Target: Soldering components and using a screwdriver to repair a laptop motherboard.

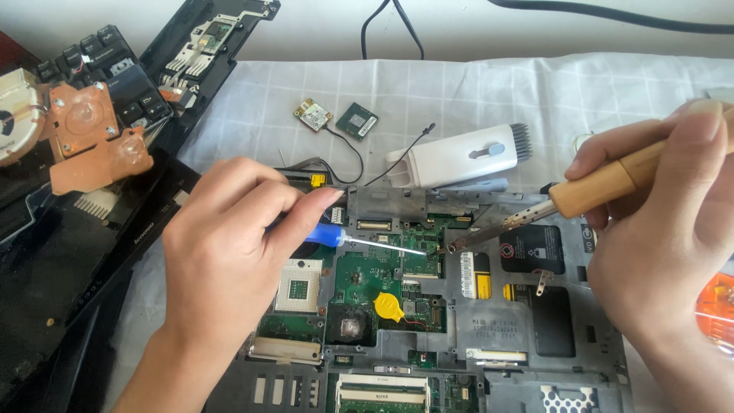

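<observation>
A white checked cloth (pixel 428 84) covers the desk, and on it lies an opened laptop motherboard (pixel 397 298), the landmark here. To its left sit black laptop casing parts (pixel 69 260) with a copper heatsink (pixel 95 138) on top. Just above the board lies a white cleaning brush tool (pixel 459 157); farther above are two small green cards (pixel 336 118).

The right hand (pixel 665 229) is closed around the wooden handle of a soldering iron (pixel 581 195), its tip down on the board's upper middle. The left hand (pixel 229 252) pinches a blue-handled screwdriver (pixel 359 241), its point meeting the iron's tip at the same spot. A yellow coin cell (pixel 388 307) sits just below that spot.

It looks like a joint is being heated while the screwdriver pries; any further move calls for steady tips and gentle leverage.
</observation>
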